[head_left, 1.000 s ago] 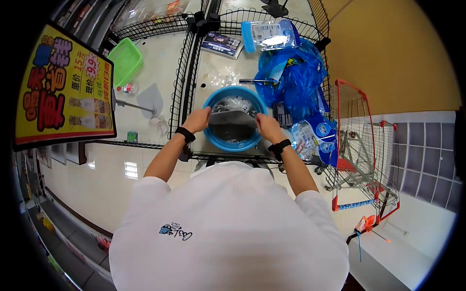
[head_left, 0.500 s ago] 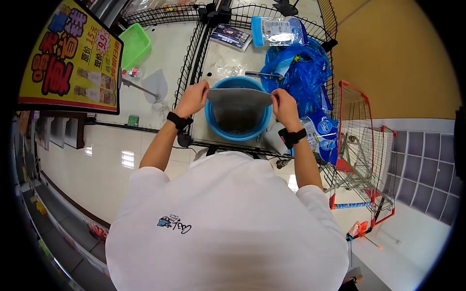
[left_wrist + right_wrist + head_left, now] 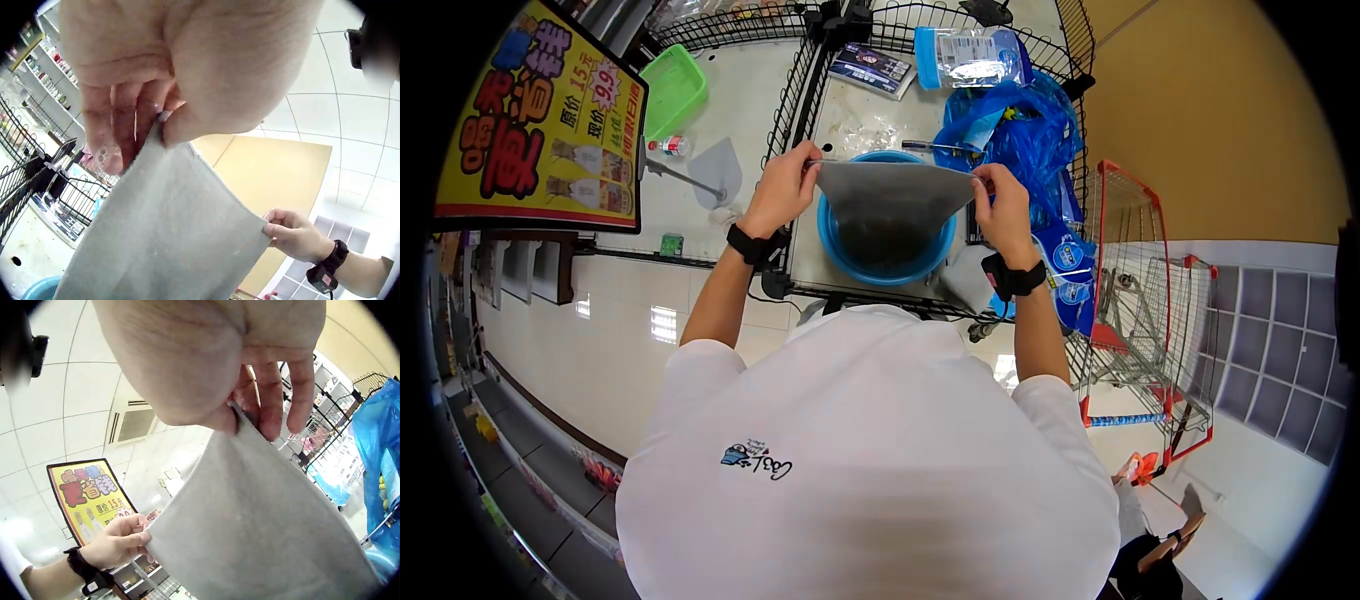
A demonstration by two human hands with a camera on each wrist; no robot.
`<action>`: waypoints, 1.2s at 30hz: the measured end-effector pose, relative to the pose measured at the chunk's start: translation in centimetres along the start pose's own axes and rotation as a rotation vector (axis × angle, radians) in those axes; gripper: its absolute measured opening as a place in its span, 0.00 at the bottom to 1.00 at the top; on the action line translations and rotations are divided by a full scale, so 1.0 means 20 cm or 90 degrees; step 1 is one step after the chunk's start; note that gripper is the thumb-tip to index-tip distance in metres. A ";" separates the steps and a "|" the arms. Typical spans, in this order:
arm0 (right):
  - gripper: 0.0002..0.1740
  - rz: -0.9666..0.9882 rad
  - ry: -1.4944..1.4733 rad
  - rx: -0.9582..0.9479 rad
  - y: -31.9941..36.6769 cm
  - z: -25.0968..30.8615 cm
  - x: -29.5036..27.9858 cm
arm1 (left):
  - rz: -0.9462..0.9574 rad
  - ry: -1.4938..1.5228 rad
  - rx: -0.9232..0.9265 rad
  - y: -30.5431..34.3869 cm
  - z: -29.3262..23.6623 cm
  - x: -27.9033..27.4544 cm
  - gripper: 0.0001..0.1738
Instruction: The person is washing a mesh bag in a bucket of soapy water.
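Note:
A grey cloth [image 3: 890, 195] hangs spread between both hands, its lower part overlapping the blue basin [image 3: 828, 245] in the head view. My left hand [image 3: 785, 190] pinches one upper corner between thumb and fingers. At the opposite upper corner, my right hand [image 3: 1006, 215] grips the cloth the same way. White suds [image 3: 105, 157] cling to a left fingertip in the left wrist view. Dark, murky water shows in the basin below the cloth. From the right wrist, the cloth [image 3: 250, 519] looks stretched along its top edge and wet.
Right of the basin lie a blue plastic bag [image 3: 1030, 140] and blue-and-white packages [image 3: 1070, 262]. A boxed item [image 3: 872, 70] lies behind it. Black wire fencing [image 3: 800, 100] borders the surface. Leftward are a green tray [image 3: 675, 92] and a yellow sign [image 3: 540, 115]. A shopping cart [image 3: 1135, 300] stands at right.
Both hands have risen and moved apart, lifting the cloth from inside the basin and spreading it wider. Another person's arm has come into view at lower right.

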State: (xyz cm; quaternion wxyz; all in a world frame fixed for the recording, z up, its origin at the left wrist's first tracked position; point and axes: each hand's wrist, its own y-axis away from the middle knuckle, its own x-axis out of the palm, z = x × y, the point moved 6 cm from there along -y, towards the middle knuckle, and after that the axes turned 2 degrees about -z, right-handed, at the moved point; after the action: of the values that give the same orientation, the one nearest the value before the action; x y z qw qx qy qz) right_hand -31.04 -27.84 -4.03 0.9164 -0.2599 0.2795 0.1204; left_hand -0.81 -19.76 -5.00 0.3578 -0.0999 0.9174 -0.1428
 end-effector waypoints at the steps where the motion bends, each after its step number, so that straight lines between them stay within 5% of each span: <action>1: 0.04 -0.002 0.007 -0.009 -0.01 -0.02 0.01 | 0.014 -0.006 -0.010 -0.01 0.00 0.01 0.05; 15: 0.04 -0.014 0.021 -0.022 -0.02 -0.10 0.03 | -0.002 -0.012 0.026 -0.05 0.01 0.05 0.04; 26: 0.05 0.131 0.017 0.095 0.19 -0.23 0.18 | 0.237 -0.035 -0.076 0.12 0.16 0.22 0.04; 36: 0.05 0.192 0.061 0.111 0.24 -0.40 0.37 | 0.255 -0.049 -0.053 0.15 0.34 0.44 0.04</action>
State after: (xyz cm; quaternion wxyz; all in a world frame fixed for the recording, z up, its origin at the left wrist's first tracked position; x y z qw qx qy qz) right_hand -30.46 -27.55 -15.92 0.8927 -0.1403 0.3679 0.2192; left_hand -2.72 -20.76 -16.34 0.4098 0.0645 0.9095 -0.0270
